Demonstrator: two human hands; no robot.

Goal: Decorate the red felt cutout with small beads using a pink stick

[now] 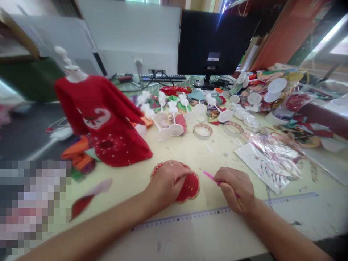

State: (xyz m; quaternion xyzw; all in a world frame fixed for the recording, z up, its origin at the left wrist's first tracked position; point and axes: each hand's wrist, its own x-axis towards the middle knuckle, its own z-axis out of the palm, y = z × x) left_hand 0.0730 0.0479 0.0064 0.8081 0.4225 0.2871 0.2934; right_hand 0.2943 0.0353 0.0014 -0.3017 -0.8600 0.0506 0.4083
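Near centre, left hand (170, 180) rests pinched over the red patch (191, 189), right hand (237, 188) grips a pink pen (209, 175); detailing, probably, so steady aim next.

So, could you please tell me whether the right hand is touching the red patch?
Apart: the head view shows a strip of tabletop between the right hand, which holds a pink tool, and the red patch.

Readable text: none | black rectangular flat-screen monitor (201, 40): pale label (213, 56), illegible | long translucent straight ruler (198, 215): markings illegible
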